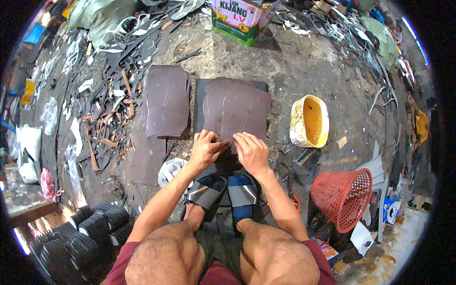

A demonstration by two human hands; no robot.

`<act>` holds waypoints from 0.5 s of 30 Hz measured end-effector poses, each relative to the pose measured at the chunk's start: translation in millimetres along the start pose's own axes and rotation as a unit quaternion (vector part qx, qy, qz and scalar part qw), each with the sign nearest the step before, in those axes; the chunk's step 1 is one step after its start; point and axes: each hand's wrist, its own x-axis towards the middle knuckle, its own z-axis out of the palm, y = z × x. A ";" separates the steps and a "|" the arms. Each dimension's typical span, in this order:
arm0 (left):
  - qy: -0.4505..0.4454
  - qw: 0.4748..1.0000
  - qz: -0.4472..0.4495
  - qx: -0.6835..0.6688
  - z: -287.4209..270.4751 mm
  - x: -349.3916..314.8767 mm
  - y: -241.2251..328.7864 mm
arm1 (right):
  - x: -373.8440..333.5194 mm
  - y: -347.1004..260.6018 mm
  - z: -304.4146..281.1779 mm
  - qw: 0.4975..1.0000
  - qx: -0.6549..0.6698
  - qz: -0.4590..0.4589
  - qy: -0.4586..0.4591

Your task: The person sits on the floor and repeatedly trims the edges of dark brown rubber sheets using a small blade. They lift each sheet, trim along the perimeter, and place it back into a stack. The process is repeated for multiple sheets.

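A dark brown sheet with faint sole outlines lies on a black board on the ground before me. My left hand and my right hand both press on the sheet's near edge, fingers curled down on it. A second brown sheet lies just to the left. My feet in sandals rest right behind my hands.
A yellow tub stands to the right, a red plastic basket lies tipped nearer me. A green and white tin stands at the back. Scrap strips cover the left ground; stacked black soles sit lower left.
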 end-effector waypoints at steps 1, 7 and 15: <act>0.011 1.000 -0.006 0.002 2.2 0.0 1.0 | 10.5 -1.7 -6.6 0.999 0.011 0.040 -0.012; 0.034 0.999 -0.004 0.019 7.7 3.2 6.1 | 14.0 -0.5 -21.7 0.996 0.010 0.043 -0.071; 0.121 0.989 -0.041 0.068 13.1 -14.7 47.8 | 34.3 -10.3 -6.9 0.981 -0.106 0.064 -0.148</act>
